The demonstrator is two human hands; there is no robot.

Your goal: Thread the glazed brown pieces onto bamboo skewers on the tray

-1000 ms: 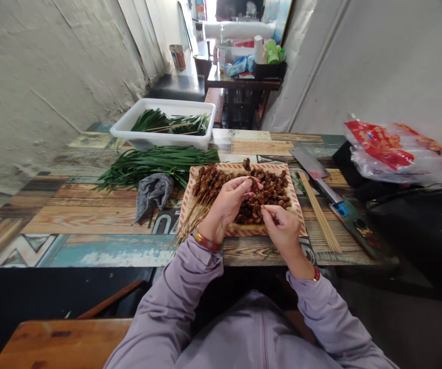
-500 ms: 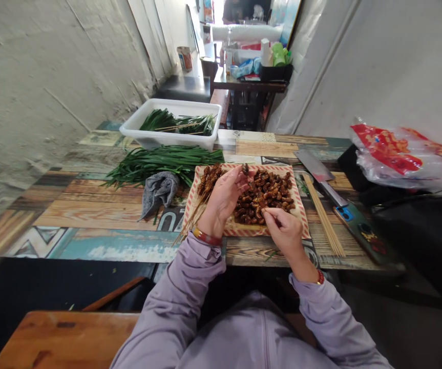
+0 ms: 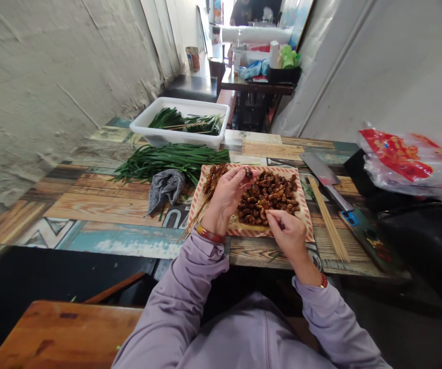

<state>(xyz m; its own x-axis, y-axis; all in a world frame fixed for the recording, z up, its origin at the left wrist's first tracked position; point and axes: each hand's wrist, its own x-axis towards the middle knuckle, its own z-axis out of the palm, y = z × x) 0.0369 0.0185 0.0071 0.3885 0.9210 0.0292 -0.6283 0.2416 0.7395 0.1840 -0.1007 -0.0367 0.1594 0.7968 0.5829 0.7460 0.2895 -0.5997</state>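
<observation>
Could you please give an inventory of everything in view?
tray: one, red-striped, centre
brown pieces: many, brown, on tray
loaded skewers: several, brown, tray's left
cloth: one, grey, left of tray
loose greens: one pile, green, behind cloth
tub: one, white, behind greens
bare skewers: several, tan, right of tray
cleaver: one, silver, right
plastic package: one, clear-and-red, right
bag: one, black, right edge
far table: one, dark, background
tabletop: one, multicoloured, beneath
bench: one, brown, lower left
sleeves: two, lilac, bottom
left hand: one, bare, over tray
right hand: one, bare, over tray

Left fingers curled, right fingers pinched together
</observation>
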